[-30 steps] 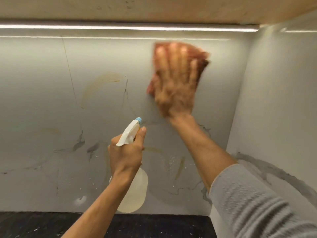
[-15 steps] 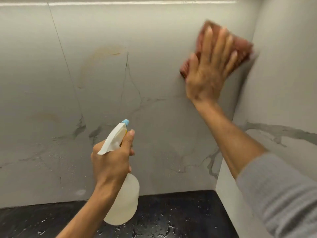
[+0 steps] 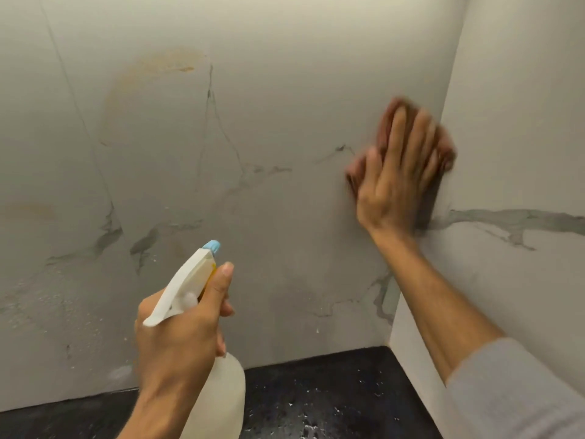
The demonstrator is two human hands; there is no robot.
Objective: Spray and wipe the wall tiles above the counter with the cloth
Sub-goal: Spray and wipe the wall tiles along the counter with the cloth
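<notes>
Wall tiles (image 3: 285, 90) fill most of the view: large, pale grey slabs with thin dark veins like marble. A brownish curved stain (image 3: 152, 68) sits high on their left half, and fine droplets (image 3: 38, 299) speckle the lower left. In front of them, low and left of centre, the left hand (image 3: 183, 337) is wrapped round the neck of a spray bottle (image 3: 226, 397), thumb lying up along the white trigger head, the other fingers curled round the front. The bottle's body is translucent and whitish; its small nozzle (image 3: 211, 246) is light blue and points up toward the tiles, clear of them. Below runs the tabletop (image 3: 332, 391), black with white flecks, butting against the foot of the tiles. To the right, the cloth (image 3: 446, 147) is reddish-brown, bunched and blurred, pressed against the tiles right in the corner where they meet the side wall (image 3: 522, 122). The right hand (image 3: 395, 185) lies spread over it, fingers straight and a little apart, pointing up, palm toward the tiles; cloth edges show above the hand and on both sides of it. A grey vein (image 3: 506, 217) runs across the side wall, and a grey sleeve (image 3: 512, 391) covers the right forearm at the lower right.
</notes>
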